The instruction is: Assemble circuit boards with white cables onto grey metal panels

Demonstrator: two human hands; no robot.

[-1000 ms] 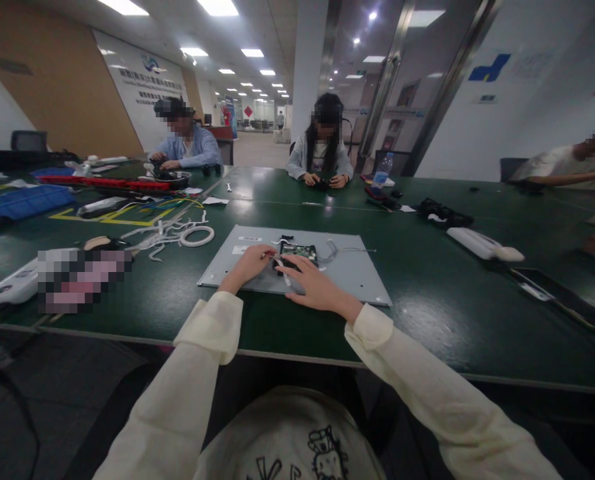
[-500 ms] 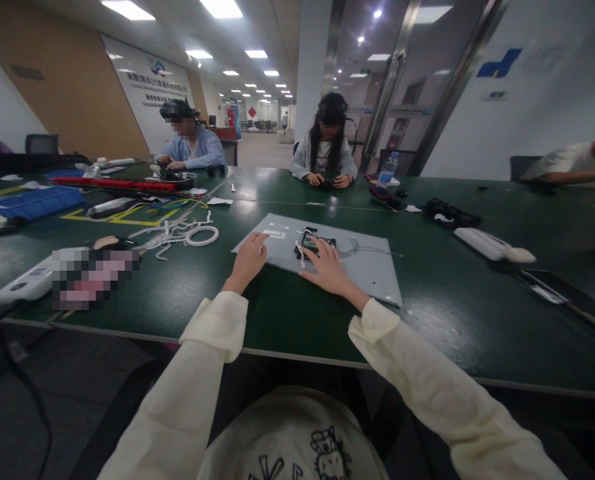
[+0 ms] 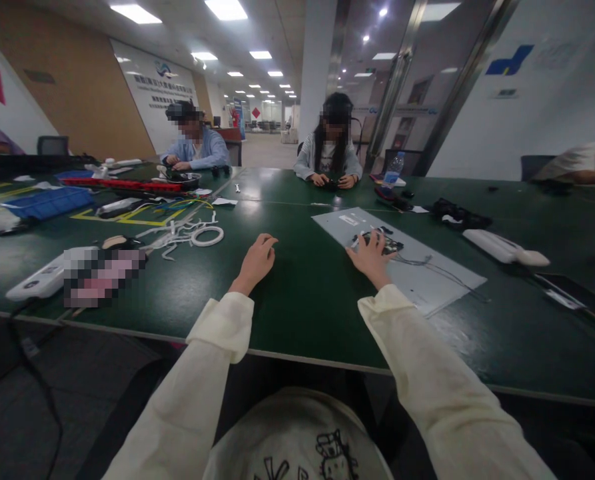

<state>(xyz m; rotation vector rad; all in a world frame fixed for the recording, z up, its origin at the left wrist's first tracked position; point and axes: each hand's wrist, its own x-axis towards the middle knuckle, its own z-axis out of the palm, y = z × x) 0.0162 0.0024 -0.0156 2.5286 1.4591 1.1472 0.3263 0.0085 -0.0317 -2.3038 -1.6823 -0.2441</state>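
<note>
A light grey flat board (image 3: 442, 283) lies slanted on the green table (image 3: 297, 300), right of centre. On it sits a small dark device (image 3: 391, 245) with white strips and grey wires (image 3: 430, 263). My right hand (image 3: 372, 257) rests over the device's left part with its fingers spread, covering some of it. To the left, my left hand (image 3: 257, 260) hovers above or touches the bare table top, its fingers bent and apart, with nothing in them.
White cable strips and a white ring (image 3: 208, 235) lie to the left, near a white power strip (image 3: 52, 273) and a blue tray (image 3: 50, 202). At the right is a white elongated object (image 3: 497, 247). People sit across the table, beside a bottle (image 3: 393, 169).
The board and the device on it have slid and turned to the right, along with my right hand. My left hand is off the board now and has barely moved.
</note>
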